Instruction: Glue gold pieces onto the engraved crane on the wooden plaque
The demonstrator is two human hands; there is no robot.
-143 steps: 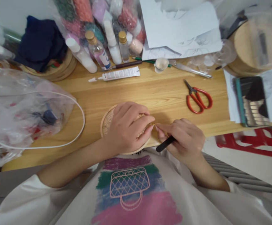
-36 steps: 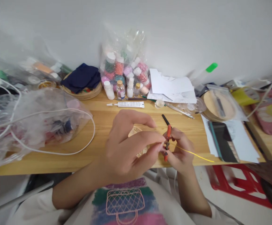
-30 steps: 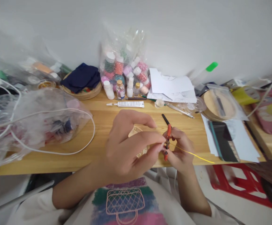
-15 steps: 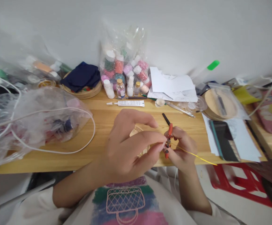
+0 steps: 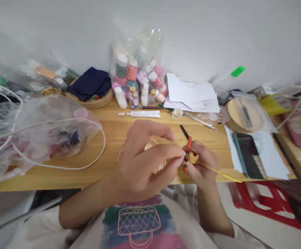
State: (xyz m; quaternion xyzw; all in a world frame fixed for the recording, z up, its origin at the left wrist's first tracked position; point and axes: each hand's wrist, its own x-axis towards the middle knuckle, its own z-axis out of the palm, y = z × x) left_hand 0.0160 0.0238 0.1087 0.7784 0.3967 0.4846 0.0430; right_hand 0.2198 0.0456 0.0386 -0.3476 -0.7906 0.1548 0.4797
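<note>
Wooden desk, red-black bead string

Bright, even light; edges warped and blurred.

Wood table w/ glue tube, papers

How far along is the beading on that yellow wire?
Done: a short stack of red and dark beads sits on the yellow wire. In hand: the left hand pinches at the beads, and the right hand holds them with an orange-handled tool. Left: a long bare wire tail sticks out rightward, and the round wooden piece lies on the table behind.
</note>
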